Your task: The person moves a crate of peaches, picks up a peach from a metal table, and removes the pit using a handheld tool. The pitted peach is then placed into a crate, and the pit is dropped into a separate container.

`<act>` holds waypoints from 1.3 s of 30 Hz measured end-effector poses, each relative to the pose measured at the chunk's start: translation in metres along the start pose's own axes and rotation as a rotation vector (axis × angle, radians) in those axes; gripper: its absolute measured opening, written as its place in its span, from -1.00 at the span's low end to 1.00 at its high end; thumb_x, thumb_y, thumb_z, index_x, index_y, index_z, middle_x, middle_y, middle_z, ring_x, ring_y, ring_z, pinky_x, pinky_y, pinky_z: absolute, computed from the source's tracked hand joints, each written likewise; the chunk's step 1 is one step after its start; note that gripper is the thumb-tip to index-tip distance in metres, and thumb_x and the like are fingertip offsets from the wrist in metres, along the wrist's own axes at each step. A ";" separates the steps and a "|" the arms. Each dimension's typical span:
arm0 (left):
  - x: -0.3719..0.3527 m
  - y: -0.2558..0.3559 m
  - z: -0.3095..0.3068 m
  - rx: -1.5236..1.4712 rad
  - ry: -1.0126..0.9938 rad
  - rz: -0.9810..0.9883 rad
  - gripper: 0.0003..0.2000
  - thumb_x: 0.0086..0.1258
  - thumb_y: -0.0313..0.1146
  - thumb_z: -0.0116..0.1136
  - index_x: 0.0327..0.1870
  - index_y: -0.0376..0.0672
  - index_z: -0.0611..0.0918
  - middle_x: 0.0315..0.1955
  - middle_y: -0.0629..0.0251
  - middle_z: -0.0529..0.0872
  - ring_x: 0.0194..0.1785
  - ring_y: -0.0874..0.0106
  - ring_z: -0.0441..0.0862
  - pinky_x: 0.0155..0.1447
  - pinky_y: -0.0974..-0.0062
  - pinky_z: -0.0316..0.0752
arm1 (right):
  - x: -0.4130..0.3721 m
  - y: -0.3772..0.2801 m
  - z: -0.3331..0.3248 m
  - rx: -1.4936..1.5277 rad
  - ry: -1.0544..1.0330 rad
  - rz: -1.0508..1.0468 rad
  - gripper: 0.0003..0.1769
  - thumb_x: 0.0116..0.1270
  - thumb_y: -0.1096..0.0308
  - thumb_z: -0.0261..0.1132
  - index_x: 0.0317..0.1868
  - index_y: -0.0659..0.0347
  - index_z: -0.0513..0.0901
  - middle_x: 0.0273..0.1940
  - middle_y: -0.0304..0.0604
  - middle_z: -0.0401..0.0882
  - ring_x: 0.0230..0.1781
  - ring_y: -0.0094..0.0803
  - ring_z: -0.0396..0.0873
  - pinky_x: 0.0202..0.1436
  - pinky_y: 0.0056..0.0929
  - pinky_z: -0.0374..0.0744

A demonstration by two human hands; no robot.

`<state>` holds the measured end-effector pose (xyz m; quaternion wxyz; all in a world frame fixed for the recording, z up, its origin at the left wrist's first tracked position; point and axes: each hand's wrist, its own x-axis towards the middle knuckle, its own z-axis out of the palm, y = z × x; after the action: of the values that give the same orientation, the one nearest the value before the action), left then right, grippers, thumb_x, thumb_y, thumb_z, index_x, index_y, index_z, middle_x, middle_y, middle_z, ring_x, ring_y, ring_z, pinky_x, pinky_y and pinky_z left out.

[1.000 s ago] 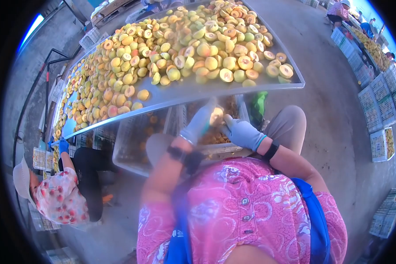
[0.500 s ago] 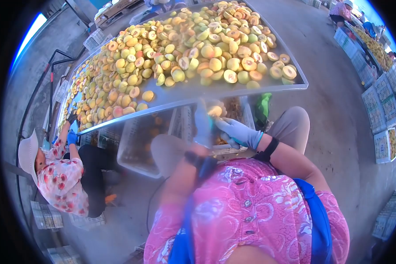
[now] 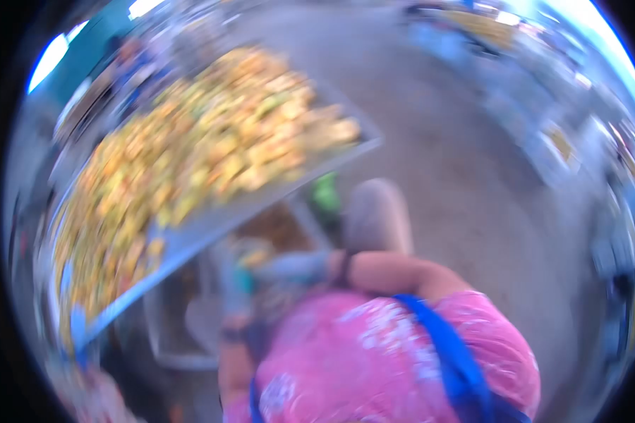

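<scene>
"Head view: report grip state."
"Blurred; cannot tell for left hand or right hand. Both are gloved and close together below the tray edge."
"Fruit location?"
"Yellow fruit piece lies between the gloves."

right hand: gloved, forearm bent inward | left hand: gloved, raised, blurred | fingers unclear

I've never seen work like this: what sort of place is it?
Probably an open-air fruit-processing yard, though the picture is badly blurred. A long metal table is heaped with yellow-orange fruit, a pale crate sits below it, and the ground is bare concrete.
</scene>
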<state>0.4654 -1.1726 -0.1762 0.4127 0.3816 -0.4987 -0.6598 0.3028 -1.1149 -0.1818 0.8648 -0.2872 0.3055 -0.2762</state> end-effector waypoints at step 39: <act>0.004 0.065 0.100 0.205 -0.072 -0.054 -0.68 0.42 -0.12 0.00 -0.27 -0.27 0.55 -0.33 0.09 0.64 -0.28 0.26 0.58 -0.12 0.31 0.49 | 0.030 -0.014 -0.045 -0.224 -0.035 -0.127 -0.55 0.43 -0.19 0.02 -0.30 0.02 0.48 -0.59 -0.33 0.35 -0.71 -0.51 0.27 -0.65 -0.44 0.32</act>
<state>0.3834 -1.1522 -0.0924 0.3355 0.4111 -0.5676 -0.6295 0.2875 -1.1593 -0.2129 0.8133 -0.4053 0.3006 -0.2897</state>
